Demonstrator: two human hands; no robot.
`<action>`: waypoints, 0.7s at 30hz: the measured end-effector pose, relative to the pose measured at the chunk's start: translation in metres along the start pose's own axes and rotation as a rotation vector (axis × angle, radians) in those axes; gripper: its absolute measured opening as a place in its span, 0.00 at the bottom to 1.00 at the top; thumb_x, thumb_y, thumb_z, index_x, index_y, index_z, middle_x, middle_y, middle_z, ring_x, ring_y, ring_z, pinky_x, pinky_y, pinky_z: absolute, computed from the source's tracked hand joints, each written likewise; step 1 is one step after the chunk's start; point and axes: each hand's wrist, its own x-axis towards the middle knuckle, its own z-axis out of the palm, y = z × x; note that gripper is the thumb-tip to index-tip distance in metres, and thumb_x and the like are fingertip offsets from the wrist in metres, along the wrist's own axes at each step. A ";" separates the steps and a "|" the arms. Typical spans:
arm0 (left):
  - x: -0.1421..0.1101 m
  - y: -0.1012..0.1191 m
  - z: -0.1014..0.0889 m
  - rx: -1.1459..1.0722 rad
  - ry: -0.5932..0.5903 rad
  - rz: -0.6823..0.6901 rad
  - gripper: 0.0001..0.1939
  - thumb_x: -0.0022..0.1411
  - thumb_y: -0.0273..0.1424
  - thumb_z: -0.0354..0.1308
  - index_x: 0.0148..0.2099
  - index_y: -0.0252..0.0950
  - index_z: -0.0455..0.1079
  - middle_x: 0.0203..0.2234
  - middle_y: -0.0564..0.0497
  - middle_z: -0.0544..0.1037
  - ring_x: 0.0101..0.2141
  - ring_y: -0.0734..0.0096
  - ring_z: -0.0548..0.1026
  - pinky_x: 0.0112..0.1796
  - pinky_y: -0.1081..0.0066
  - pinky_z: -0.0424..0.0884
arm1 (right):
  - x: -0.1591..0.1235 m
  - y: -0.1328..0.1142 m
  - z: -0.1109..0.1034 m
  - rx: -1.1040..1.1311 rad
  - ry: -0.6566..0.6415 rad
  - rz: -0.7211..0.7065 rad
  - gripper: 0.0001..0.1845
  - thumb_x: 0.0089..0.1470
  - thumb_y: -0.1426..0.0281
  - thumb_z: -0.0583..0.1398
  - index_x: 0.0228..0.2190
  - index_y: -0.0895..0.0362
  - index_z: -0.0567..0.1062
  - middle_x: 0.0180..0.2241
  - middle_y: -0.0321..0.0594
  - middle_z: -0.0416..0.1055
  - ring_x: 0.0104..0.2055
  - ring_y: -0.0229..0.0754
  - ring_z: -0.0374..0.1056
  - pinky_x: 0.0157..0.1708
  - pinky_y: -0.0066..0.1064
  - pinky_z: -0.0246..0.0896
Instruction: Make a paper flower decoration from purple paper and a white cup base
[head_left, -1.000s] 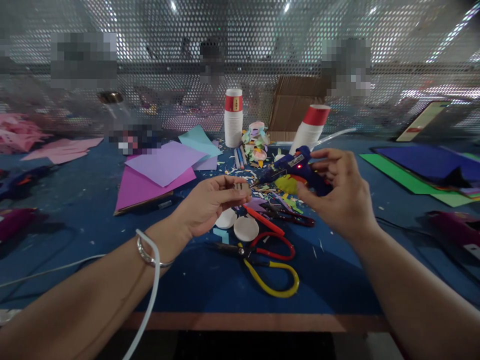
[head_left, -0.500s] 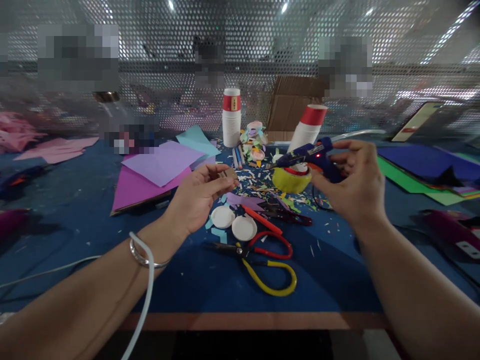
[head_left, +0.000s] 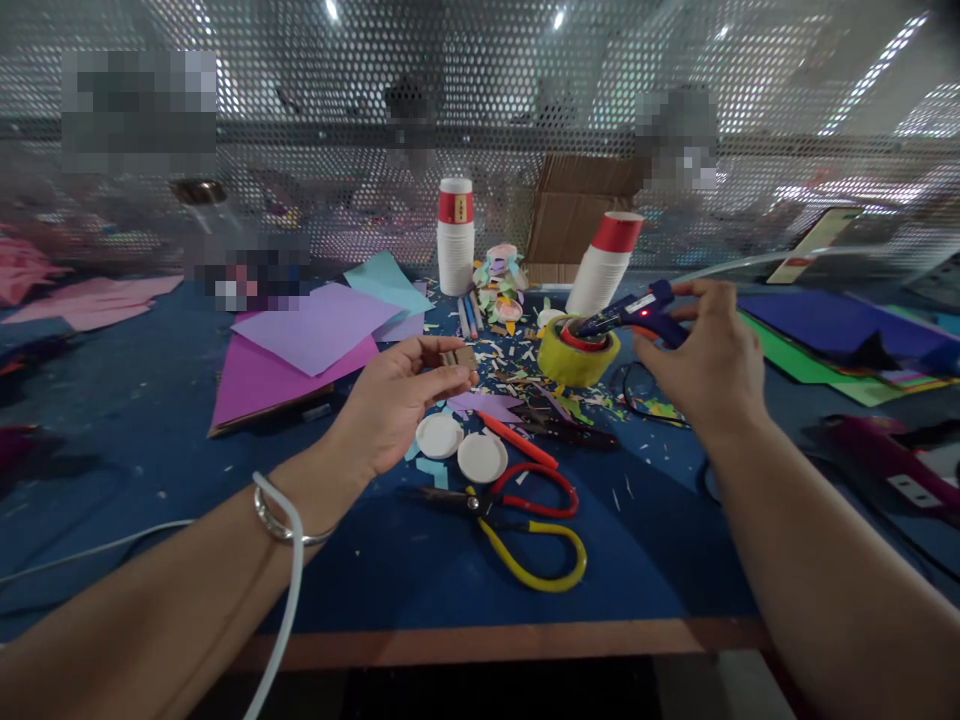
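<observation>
The blue glue gun [head_left: 637, 308] has just moved away from the small cardboard piece [head_left: 459, 358], and its nozzle end now sits in the opening of the yellow tape roll [head_left: 571, 370]. The right hand [head_left: 716, 365], to the right of the roll, has its fingers around the gun's rear and handle. I cannot tell whether the hand bears the gun's weight or the roll's rim takes part of it. A red light glows on the gun's body.

The left hand [head_left: 390, 400] pinches the cardboard piece between thumb and fingers, to the left of the roll and raised off the worktop [head_left: 645, 570]. Gun and cardboard are now apart, so the nozzle no longer works at the piece; as I judge it, the gun is being parked while the piece stays in hand. Whether any glue lies on the cardboard is too small to tell.

Nearer the person than the roll lie the red pen [head_left: 517, 441], two white discs [head_left: 439, 437] and the scissors [head_left: 474, 504], with their red and yellow handles towards the right. Paper scraps [head_left: 512, 350] are strewn to the left of the roll. Beyond it, the tilted cup stack [head_left: 600, 275] leans to the right, and the upright cup stack [head_left: 456, 255] stands farther left.
</observation>
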 end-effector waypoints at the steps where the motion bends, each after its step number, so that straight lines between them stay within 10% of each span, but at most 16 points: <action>1: 0.000 0.000 0.001 0.003 0.003 -0.003 0.15 0.47 0.21 0.70 0.40 0.32 0.76 0.30 0.50 0.80 0.32 0.71 0.78 0.39 0.68 0.73 | 0.000 -0.001 0.003 0.000 -0.005 -0.031 0.29 0.42 0.68 0.68 0.47 0.52 0.68 0.39 0.46 0.76 0.41 0.57 0.73 0.42 0.51 0.67; 7: 0.000 0.000 0.003 0.001 -0.010 -0.011 0.15 0.47 0.21 0.70 0.39 0.31 0.76 0.31 0.49 0.80 0.32 0.70 0.78 0.40 0.67 0.74 | 0.001 -0.003 0.009 0.005 -0.063 -0.212 0.27 0.45 0.70 0.67 0.48 0.53 0.69 0.38 0.44 0.76 0.40 0.55 0.73 0.43 0.51 0.68; 13: -0.001 -0.001 0.001 -0.001 -0.040 -0.009 0.14 0.48 0.22 0.71 0.40 0.31 0.76 0.32 0.50 0.80 0.33 0.70 0.78 0.41 0.67 0.75 | -0.017 -0.019 -0.001 0.054 0.182 -0.474 0.14 0.53 0.68 0.64 0.43 0.55 0.72 0.37 0.47 0.76 0.40 0.53 0.70 0.45 0.49 0.65; 21: 0.000 -0.002 0.001 0.000 -0.036 -0.008 0.13 0.50 0.21 0.69 0.40 0.31 0.76 0.32 0.49 0.79 0.32 0.70 0.78 0.41 0.67 0.75 | -0.066 -0.072 0.003 0.326 -0.561 -0.803 0.06 0.61 0.67 0.61 0.36 0.58 0.74 0.33 0.43 0.74 0.37 0.46 0.66 0.38 0.37 0.63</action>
